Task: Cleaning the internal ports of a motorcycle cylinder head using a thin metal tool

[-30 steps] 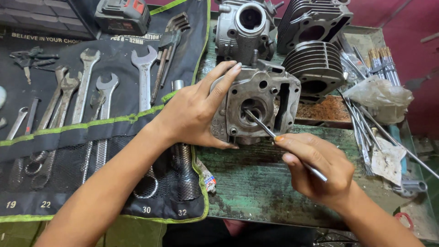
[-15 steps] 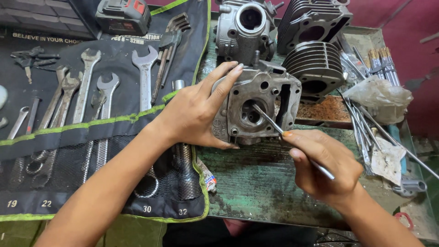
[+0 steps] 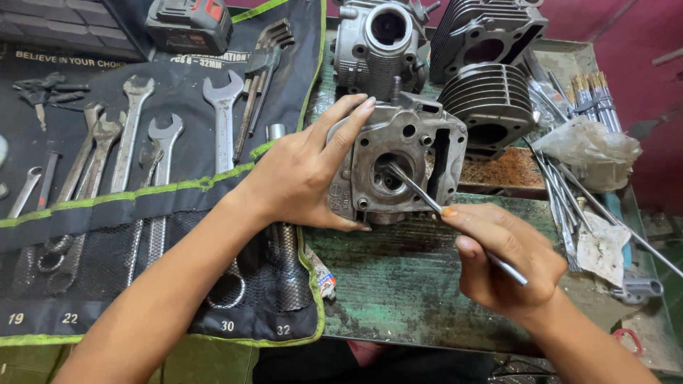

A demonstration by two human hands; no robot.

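Green, scuffed paint covers the bench (image 3: 405,284) nearest the camera, with both forearms coming in over it from the bottom edge. Right hand (image 3: 505,259): fingers closed tight on a thin metal rod (image 3: 455,224), held like a pen, its far tip resting inside the round bore in the face of the engine part. Left hand (image 3: 302,174): fingers spread and pressed against the left side and top of that grey metal engine part (image 3: 398,163), thumb underneath at its lower edge, so the hand clasps it and holds it upright on the bench, face toward the camera. To the left, a dark tool roll (image 3: 107,213) with green trim lies open, partly under the left forearm; spanners (image 3: 220,121) of several sizes sit in its pockets, and a set of hex keys (image 3: 267,50) lies near its top edge. To the right, a bundle of long thin rods (image 3: 569,192) lies beside a crumpled plastic bag (image 3: 590,149) and a scrap of dirty paper. A rusty patch of bench shows just behind the held part. Farther back stand a second engine casting (image 3: 380,43) and two finned cylinders (image 3: 491,99), close together. At the far left corner, a dark battery pack (image 3: 188,25) rests on the top of the tool roll.
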